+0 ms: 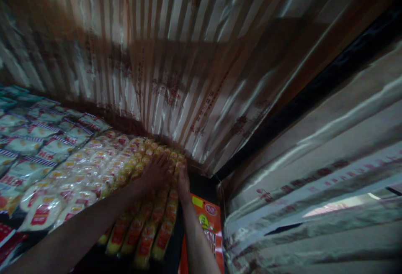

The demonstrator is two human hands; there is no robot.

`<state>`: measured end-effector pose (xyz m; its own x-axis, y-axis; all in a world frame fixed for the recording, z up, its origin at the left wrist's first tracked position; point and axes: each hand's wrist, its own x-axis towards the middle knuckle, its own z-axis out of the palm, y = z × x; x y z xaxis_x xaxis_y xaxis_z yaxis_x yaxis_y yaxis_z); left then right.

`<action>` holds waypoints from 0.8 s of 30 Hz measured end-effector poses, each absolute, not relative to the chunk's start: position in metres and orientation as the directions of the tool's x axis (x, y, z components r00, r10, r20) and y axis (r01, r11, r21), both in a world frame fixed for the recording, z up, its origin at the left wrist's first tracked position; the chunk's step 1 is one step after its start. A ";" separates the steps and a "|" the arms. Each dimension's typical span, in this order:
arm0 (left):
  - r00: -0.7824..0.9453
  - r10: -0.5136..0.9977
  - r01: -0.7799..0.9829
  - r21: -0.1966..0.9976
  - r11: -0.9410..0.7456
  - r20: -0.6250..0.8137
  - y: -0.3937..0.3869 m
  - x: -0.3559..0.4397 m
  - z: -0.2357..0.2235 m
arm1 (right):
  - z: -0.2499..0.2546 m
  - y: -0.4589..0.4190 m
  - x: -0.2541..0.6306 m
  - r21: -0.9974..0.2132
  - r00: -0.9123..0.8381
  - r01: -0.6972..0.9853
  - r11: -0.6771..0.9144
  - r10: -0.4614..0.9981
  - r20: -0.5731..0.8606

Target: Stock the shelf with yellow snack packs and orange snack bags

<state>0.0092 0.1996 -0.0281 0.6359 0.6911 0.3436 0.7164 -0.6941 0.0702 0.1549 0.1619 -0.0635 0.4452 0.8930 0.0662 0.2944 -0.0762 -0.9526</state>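
Observation:
My left hand (157, 171) lies flat, fingers spread, on top of rows of small yellow wrapped snack cakes (146, 238) with red labels. Against the right side of those rows rests my right hand (184, 182), its fingers stretched out and pointing away from me. Neither hand is wrapped around a cake. Left of the yellow rows sit white round cakes (45, 213) in clear wrappers with red labels. My left forearm crosses in front of some of them and hides part of the rows.
Printed plastic sheeting (169, 77) hangs behind the goods, with a dark pole (298, 98) slanting across it at right. White-and-blue snack bags (27, 171) fill the left. An orange package (213, 217) lies beside my right forearm. A red packet (9, 240) shows at lower left.

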 end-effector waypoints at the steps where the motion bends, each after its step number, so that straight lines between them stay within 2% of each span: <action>1: 0.649 0.682 0.708 0.060 -0.703 0.338 0.199 0.008 -0.027 | -0.065 0.162 0.154 -0.951 0.441 0.300 -0.069 0.895 0.074; 6: 0.630 0.692 0.718 0.075 -0.692 0.352 0.196 0.009 -0.022 | -0.069 0.161 0.157 -0.946 0.437 0.323 -0.037 0.892 0.114; 14: 0.636 0.687 0.714 0.070 -0.697 0.350 0.196 0.012 -0.018 | -0.065 0.156 0.158 -0.961 0.460 0.263 -0.085 0.887 0.047; 19: 0.632 0.691 0.719 0.067 -0.691 0.351 0.196 0.013 -0.021 | -0.071 0.160 0.155 -0.943 0.440 0.329 -0.050 0.892 0.106; 24: 0.627 0.698 0.720 0.086 -0.689 0.345 0.195 0.014 -0.018 | -0.069 0.161 0.155 -0.946 0.438 0.318 -0.062 0.895 0.088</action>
